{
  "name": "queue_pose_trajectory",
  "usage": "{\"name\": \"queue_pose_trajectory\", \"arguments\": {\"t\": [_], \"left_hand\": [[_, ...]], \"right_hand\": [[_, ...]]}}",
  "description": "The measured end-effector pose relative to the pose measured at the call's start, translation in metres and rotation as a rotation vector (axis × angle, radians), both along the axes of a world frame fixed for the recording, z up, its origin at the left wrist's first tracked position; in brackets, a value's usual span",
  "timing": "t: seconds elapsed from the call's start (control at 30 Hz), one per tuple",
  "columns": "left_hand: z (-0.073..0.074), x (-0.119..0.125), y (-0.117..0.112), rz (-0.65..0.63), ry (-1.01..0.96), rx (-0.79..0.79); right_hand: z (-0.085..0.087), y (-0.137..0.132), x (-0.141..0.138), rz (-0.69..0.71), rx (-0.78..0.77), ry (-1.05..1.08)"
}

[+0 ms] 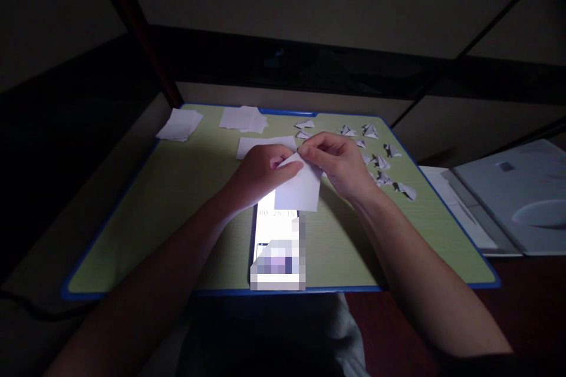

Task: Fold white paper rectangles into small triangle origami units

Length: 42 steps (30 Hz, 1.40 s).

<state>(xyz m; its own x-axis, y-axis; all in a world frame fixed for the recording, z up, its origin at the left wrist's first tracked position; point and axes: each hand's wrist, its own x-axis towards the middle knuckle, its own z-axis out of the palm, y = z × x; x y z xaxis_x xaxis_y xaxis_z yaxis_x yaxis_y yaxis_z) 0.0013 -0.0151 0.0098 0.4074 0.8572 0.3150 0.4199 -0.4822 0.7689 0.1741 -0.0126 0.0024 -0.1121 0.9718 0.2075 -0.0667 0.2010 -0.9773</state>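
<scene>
A white sheet of paper point(300, 191) is held up over the middle of the table, its top edge between both hands. My left hand point(269, 168) is closed on the upper left of the sheet, thumb lying across its front. At the top corner, my right hand point(338, 159) pinches the paper between thumb and fingertips. Whether the top is folded is hard to make out. Beneath the sheet lies a lit phone point(276, 227) showing a timer, its lower part blurred out. Another white sheet point(247, 147) lies flat just behind my left hand.
Several small folded paper pieces point(381, 161) are scattered at the right rear of the green, blue-edged table point(177, 206). One paper stack point(179, 125) lies at the far left corner, another paper stack point(243, 119) at the back. A pale flat case point(522, 200) stands right of the table.
</scene>
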Motion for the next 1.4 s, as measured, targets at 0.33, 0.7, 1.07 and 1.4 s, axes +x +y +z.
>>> {"name": "queue_pose_trajectory", "arguments": {"t": [0.33, 0.7, 1.07, 1.4], "left_hand": [[-0.0010, 0.0000, 0.0018, 0.031, -0.011, 0.035], [0.0006, -0.0004, 0.0029, 0.064, -0.153, -0.038], [0.0009, -0.0029, 0.0046, 0.145, -0.168, 0.059], [0.0003, -0.0023, 0.0043, 0.122, -0.261, 0.023]], "right_hand": [[0.0014, -0.0025, -0.0009, -0.018, 0.015, -0.076], [0.0008, -0.0012, 0.0001, -0.006, 0.026, -0.035], [0.0014, -0.0018, -0.0021, -0.002, -0.035, -0.002], [0.0002, -0.0027, -0.0007, 0.012, 0.012, -0.103]]}}
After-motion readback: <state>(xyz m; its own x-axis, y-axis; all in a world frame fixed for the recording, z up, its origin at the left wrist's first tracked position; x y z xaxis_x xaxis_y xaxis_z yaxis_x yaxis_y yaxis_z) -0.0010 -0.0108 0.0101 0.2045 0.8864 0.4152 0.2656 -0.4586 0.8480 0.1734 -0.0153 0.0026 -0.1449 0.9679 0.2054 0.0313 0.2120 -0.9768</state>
